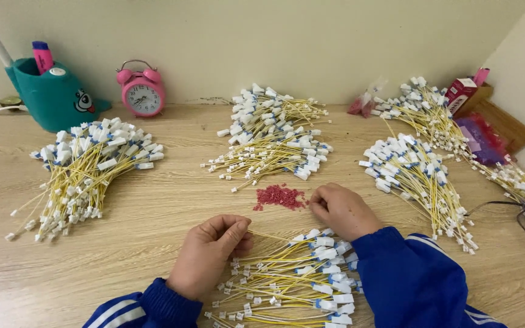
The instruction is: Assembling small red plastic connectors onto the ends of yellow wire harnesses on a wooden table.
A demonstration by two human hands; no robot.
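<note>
Pinching one yellow wire [268,235] between closed fingers, the left hand [209,255] sits at seven o'clock; the right hand [343,209], fingers curled narrow, touches the red pellets [279,197].

Brightness: even and soft — no dim corners, no harsh patches.
Source: diffuse, seemingly from above and in front; lamp itself out of frame.
Shadows: faint, short, close under the left hand [208,255] and right hand [343,211].
Glare: mild sheen on the wooden table [171,200], nothing blown out.
Sharpness: centre crisp; thin yellow wires [287,282] slightly smeared by compression.
Distortion: wide-angle bend — table edge and wall line curved toward the sides.
</note>
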